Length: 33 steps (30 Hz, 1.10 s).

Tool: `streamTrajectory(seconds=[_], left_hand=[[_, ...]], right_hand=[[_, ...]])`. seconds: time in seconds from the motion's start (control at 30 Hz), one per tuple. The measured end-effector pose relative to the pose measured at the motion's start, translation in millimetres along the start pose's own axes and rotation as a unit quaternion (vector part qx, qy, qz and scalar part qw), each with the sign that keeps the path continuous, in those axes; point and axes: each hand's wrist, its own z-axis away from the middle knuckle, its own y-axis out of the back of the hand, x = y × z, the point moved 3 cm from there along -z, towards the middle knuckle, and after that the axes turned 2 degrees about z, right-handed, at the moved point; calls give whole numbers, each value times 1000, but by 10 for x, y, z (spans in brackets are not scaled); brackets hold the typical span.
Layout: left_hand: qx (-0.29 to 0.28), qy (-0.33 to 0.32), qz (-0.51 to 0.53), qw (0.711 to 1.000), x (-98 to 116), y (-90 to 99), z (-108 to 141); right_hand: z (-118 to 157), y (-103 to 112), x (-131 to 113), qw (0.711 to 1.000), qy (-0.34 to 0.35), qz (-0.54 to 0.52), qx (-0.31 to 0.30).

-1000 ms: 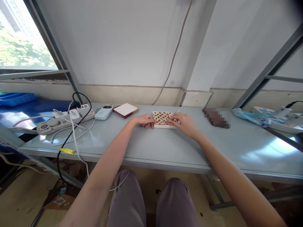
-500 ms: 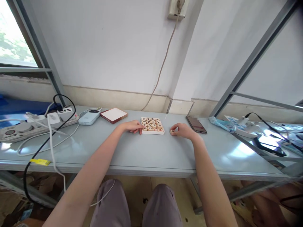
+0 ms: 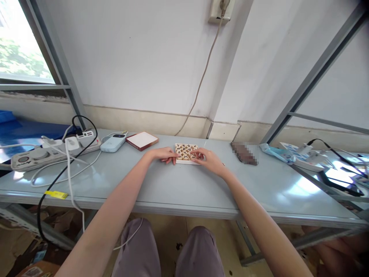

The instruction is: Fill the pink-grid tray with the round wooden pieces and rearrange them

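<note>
White, shallow and square, the piece tray (image 3: 184, 162) lies flat on a smooth grey tabletop (image 3: 178, 188), between the two hands. Cream-coloured round pieces with dark characters (image 3: 185, 151) sit close together in the part of it that shows. At the tray's left edge, the bare left hand (image 3: 163, 154) touches with curled fingers; whether it pinches the wall or merely steadies it, I cannot tell. The bare right hand (image 3: 208, 160) reaches over the tray's right front corner, fingers bent down onto the pieces; whether one is caught between thumb and finger is hidden.

Left of the tray are a flat, square, white-topped box with dark red sides (image 3: 146, 139) and, farther out, a pale blue rounded device with a dark display (image 3: 113, 143). Well to the tray's right lies a brown, flat, blurred-out object (image 3: 245, 154).

Each piece looks light, hard and stiff, not fragile but perhaps slippery, best taken by opposite sides of its round rim. The tray seems light too and could slide on the slick surface, so its side walls are the sound places to hold.
</note>
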Motion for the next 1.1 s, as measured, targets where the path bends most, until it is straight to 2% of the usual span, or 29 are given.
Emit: streamTrajectory(seconds=[0.13, 0.2, 0.3, 0.53, 0.6, 0.7, 0.77, 0.8, 0.87, 0.97, 1.03, 1.1], left_hand=[[-8, -2, 14, 1000, -14, 8, -4], [-10, -3, 17, 1000, -21, 10, -4], [-11, 1, 16, 1000, -18, 5, 2], [-3, 20, 19, 1000, -12, 3, -7], [-1, 20, 22, 1000, -13, 3, -10], [-1, 11, 21, 1000, 6, -3, 0], [-1, 9, 17, 1000, 19, -8, 8], [-1, 8, 15, 1000, 25, -10, 11], [0, 7, 14, 1000, 31, -12, 14], [-2, 11, 19, 1000, 35, -16, 16], [-2, 15, 23, 1000, 44, -18, 22], [0, 17, 25, 1000, 54, -21, 31]], right_hand=[[19, 85, 73, 994, -38, 95, 33], [26, 90, 79, 991, -38, 126, 24], [34, 69, 44, 991, -21, 129, 4], [26, 91, -2, 994, -21, 108, 10], [39, 151, 65, 984, -70, 162, 32], [124, 297, 282, 933, -228, 271, 62], [205, 378, 441, 899, -319, 297, 39], [238, 400, 504, 892, -343, 293, 14], [278, 395, 583, 898, -355, 253, -55], [274, 313, 573, 917, -333, 169, -139], [237, 268, 512, 930, -312, 136, -140], [189, 265, 432, 945, -291, 124, -84]])
